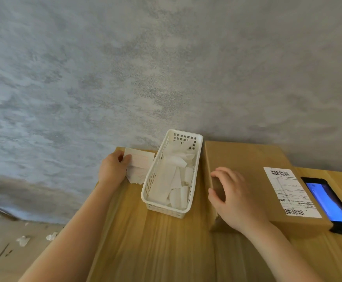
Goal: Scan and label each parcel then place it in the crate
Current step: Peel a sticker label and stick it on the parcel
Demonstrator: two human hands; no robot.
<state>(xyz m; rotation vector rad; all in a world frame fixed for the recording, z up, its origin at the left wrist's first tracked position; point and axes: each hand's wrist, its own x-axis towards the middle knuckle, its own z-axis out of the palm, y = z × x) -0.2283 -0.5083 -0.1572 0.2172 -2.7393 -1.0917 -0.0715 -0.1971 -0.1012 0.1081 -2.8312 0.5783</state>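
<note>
Pinching a label sheet [139, 159] left of the white basket [194, 180], our left hand [113, 169] curled round its edge. Right of that basket, our right hand [233, 196] rested loosely spread on the cardboard parcel [247, 159], gripping nothing.

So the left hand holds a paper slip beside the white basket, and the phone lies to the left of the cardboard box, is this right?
Not quite. The head view shows the phone to the right of the cardboard box, not the left. The rest stands: the left hand holds a paper slip beside the white basket.
</note>
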